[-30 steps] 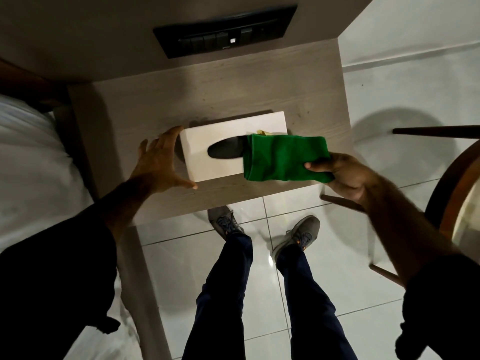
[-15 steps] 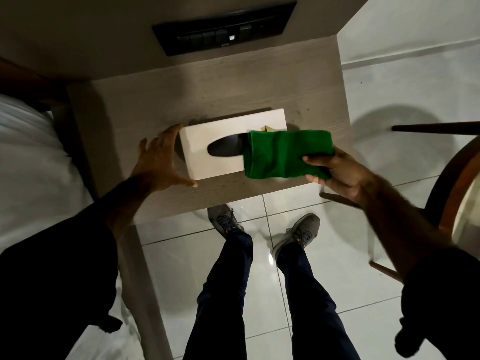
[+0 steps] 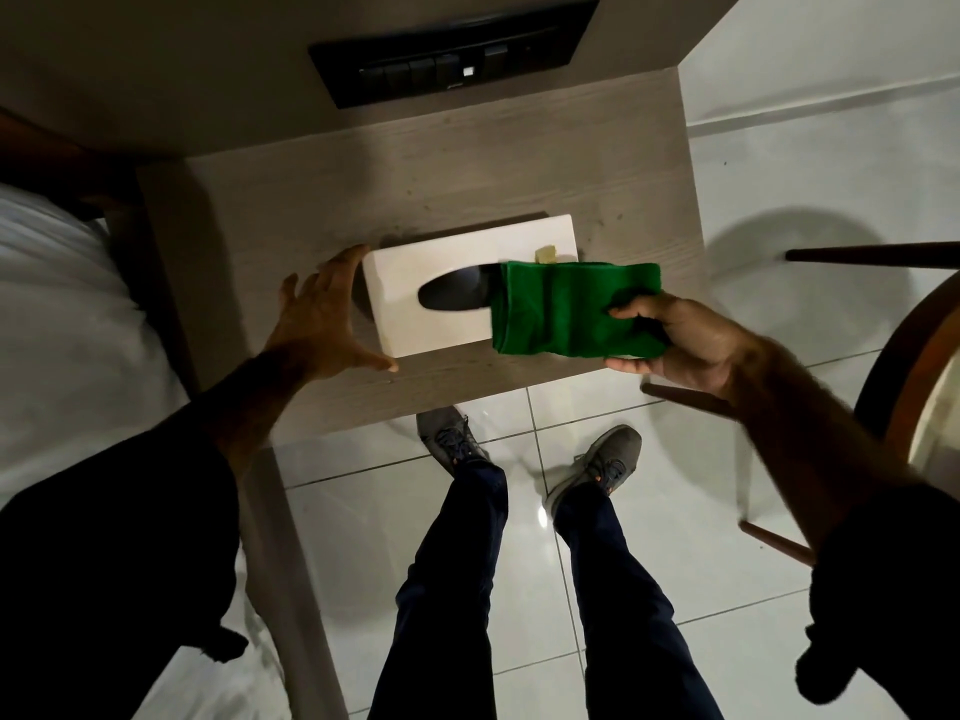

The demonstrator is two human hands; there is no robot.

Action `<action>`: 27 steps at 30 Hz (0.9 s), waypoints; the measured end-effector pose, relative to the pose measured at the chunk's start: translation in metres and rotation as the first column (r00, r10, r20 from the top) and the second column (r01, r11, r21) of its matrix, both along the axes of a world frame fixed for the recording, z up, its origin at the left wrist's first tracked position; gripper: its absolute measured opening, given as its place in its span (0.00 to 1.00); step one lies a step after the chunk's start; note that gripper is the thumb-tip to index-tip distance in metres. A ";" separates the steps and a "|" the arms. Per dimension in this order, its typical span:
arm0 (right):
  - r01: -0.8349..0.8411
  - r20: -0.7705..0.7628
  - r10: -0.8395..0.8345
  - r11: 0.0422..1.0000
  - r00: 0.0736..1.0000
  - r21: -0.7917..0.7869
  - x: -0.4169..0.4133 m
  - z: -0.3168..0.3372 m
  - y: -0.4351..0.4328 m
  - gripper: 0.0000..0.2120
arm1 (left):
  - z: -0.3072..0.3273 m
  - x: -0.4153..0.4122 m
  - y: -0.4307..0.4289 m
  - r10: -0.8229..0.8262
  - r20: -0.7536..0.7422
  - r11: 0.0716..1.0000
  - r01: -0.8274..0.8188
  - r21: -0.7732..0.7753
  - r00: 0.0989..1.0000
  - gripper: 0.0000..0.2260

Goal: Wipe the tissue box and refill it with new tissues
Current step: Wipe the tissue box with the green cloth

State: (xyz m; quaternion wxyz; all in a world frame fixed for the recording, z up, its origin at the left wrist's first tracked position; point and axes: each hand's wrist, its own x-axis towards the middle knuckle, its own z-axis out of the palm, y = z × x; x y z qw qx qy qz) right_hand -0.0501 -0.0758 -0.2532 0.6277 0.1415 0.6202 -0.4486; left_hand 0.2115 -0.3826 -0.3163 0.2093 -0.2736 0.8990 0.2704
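- The bench (image 3: 519,163) is taking up the middle and upper part of the view, a pale wood-grain top with a dark switch panel (image 3: 452,49) on the wall at 12 o'clock and the white tiled floor (image 3: 779,174) showing off to 3 o'clock.
- A bed (image 3: 62,324) with white sheets is sitting at 9 o'clock, and part of a dark wooden chair (image 3: 904,324) is poking in at 3 o'clock.
- The tissue box (image 3: 447,262) is lying flat near the bench's front edge, white, with its dark oval slot facing up. No tissue is sticking out of the slot, so I'm guessing it's empty or close to it.
- The green cloth (image 3: 561,309) is folded and covering the right end of the box top, overhanging past the box toward 3 o'clock.
- The left hand (image 3: 322,314) is spread wide, fingers splayed, bracing the box's left end; the thumb is resting on the bench just in front of the box.
- The right hand (image 3: 675,345) is pinching the right end of the cloth, thumb on top and fingers underneath.
- There's a small yellowish bit (image 3: 545,253) on the box top just behind the cloth; can't tell what it is.
- Progress-wise: looks like the wiping part is underway, top only as far as I can see. Refilling isn't started, and I'm not spotting any new tissues in view.
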 end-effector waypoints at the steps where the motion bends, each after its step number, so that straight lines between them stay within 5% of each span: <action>1: -0.033 -0.042 0.034 0.999 0.999 0.004 -0.001 0.000 0.000 0.18 | 0.000 0.000 0.000 0.002 -0.002 1.000 -0.002 0.003 1.000 0.64; 8: 0.132 -0.436 -0.082 0.987 0.896 0.087 -0.002 -0.009 -0.001 0.31 | 0.001 -0.002 0.001 0.009 -0.003 1.000 -0.009 0.009 1.000 0.64; 12: 0.116 -0.326 -0.042 0.971 0.944 0.210 -0.003 -0.014 -0.007 0.38 | 0.001 -0.002 0.001 0.011 -0.008 1.000 -0.011 0.018 1.000 0.64; 16: 0.086 -0.214 -0.035 0.969 0.976 0.233 -0.004 -0.013 -0.007 0.29 | 0.001 -0.002 0.001 0.004 -0.005 1.000 -0.004 0.008 1.000 0.64; 21: 0.056 -0.276 -0.021 0.992 0.961 0.117 0.001 0.001 0.000 0.26 | 0.002 -0.002 0.002 0.001 0.013 1.000 -0.001 -0.014 1.000 0.64; 27: 0.044 -0.362 -0.025 0.998 0.932 0.045 0.008 0.057 0.023 0.41 | 0.012 -0.007 0.008 0.006 0.081 0.999 -0.002 -0.045 0.997 0.65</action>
